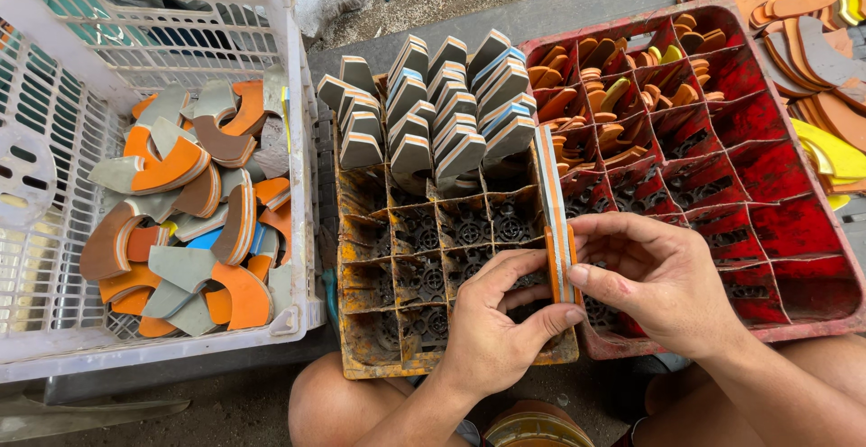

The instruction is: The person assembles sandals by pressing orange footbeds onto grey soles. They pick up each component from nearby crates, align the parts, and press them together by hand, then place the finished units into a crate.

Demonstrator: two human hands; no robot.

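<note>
Head view shows the left hand [492, 321] and right hand [663, 276] pinching stacked foam pieces [561, 262] edge-up between closed fingertips, keeping their edges aligned above the dirty divided crate [361, 230].

Both hands meet over the near edge of the orange divided crate [379, 357]. The left hand [492, 334] and the right hand [663, 280] pinch a stack of curved orange-and-grey foam pieces [561, 262] between thumbs and fingers, held on edge. Beyond that grip, grey layered pieces [433, 104] stand packed in the crate's far compartments. To the right of the grip sits a red divided crate [794, 230] with orange pieces in its far cells. To the left, a white basket [298, 140] holds loose curved pieces.
</note>
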